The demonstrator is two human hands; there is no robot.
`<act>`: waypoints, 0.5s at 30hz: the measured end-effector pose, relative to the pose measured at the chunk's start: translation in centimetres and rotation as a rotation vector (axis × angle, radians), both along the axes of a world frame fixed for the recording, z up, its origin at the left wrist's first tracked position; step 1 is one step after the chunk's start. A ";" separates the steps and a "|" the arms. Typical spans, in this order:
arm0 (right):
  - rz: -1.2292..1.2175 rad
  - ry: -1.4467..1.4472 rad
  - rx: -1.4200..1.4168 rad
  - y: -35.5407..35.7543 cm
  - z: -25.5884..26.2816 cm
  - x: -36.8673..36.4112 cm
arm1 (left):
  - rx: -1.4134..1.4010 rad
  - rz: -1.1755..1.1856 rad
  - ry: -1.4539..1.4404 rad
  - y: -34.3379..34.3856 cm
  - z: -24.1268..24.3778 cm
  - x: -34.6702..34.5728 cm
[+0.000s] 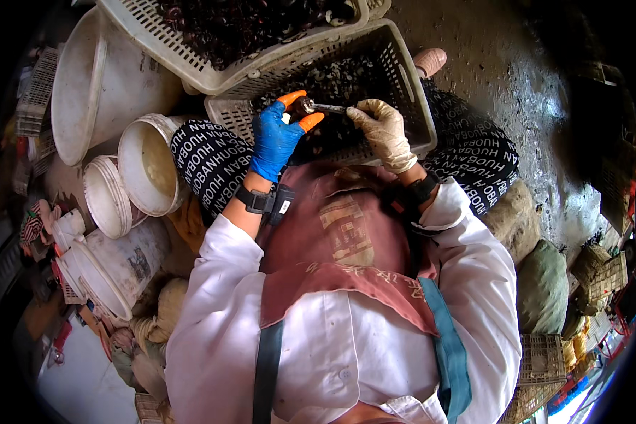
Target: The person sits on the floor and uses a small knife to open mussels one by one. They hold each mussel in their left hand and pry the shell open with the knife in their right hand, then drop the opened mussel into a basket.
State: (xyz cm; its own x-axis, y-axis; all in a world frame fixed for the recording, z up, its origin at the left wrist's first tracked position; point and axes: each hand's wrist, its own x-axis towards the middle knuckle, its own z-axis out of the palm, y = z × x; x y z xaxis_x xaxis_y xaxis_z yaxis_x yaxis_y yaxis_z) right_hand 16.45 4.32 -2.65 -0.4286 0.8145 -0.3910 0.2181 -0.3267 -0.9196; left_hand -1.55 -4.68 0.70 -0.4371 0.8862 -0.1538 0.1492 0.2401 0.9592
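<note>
My left hand (276, 139), in a blue glove with orange covers on thumb and forefinger, pinches a small dark shellfish (301, 107). My right hand (382, 132) wears a cream glove and grips a slim metal tool (330, 108). The tool's far end meets the pale part of the shellfish; its exact tip is hard to make out. Both hands are over a pale slotted plastic crate (426, 124) between my knees. Dark shells and pale bits (344, 77) lie inside it.
A second slotted crate (201, 79), holding dark reddish shellfish (233, 26), overlaps the far rim. To the left are a large white tub (77, 85), a bucket with cloudy liquid (151, 159) and smaller buckets (106, 196). Filled sacks (543, 291) and wet floor (535, 100) lie right.
</note>
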 end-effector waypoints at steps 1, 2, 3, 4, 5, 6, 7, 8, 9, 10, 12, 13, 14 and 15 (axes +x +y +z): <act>-0.025 0.001 -0.032 -0.2 0.0 -0.3 | 0.012 0.036 0.011 0.3 -0.1 0.0; -0.044 0.038 -0.085 -0.2 0.1 -0.7 | -0.020 0.053 0.059 0.3 0.1 -0.1; -0.060 0.072 -0.141 -0.4 0.2 -1.0 | 0.005 0.067 0.080 0.5 0.1 -0.1; -0.074 0.103 -0.168 -0.5 0.4 -1.3 | 0.030 0.081 0.102 0.6 0.1 -0.2; -0.076 0.101 -0.163 -0.6 0.3 -1.4 | 0.055 0.096 0.124 0.8 0.0 -0.2; -0.076 0.100 -0.157 -0.7 0.1 -1.6 | 0.035 0.112 0.085 0.9 0.1 -0.2; -0.076 0.099 -0.151 -0.8 0.1 -1.8 | 0.033 0.122 0.074 1.0 0.0 -0.3; -0.117 0.160 -0.208 -0.9 0.1 -2.1 | 0.031 0.132 0.062 1.1 -0.1 -0.3; -0.122 0.196 -0.227 -0.9 0.2 -2.2 | 0.025 0.144 0.049 1.0 -0.2 -0.3; -0.127 0.232 -0.246 -0.8 0.4 -2.3 | 0.039 0.158 0.003 1.1 -0.4 -0.2; -0.125 0.247 -0.279 -0.3 1.0 -2.5 | 0.046 0.086 -0.121 1.2 -0.3 0.5; -0.122 0.268 -0.278 0.0 0.8 -2.6 | 0.047 0.048 -0.184 1.1 -0.3 0.8; -0.119 0.289 -0.277 0.4 0.5 -2.7 | 0.040 0.032 -0.183 1.2 -0.3 1.0; -0.112 0.310 -0.276 0.6 0.3 -2.6 | 0.034 0.019 -0.181 1.2 -0.3 1.1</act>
State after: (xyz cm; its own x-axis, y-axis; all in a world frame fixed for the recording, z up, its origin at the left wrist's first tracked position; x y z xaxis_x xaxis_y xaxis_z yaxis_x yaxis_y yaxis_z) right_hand 13.84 4.94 -2.34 -0.4752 0.7456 -0.4671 -0.1059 -0.5755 -0.8109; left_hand -0.48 -3.52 0.43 -0.4221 0.8839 -0.2016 -0.0311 0.2081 0.9776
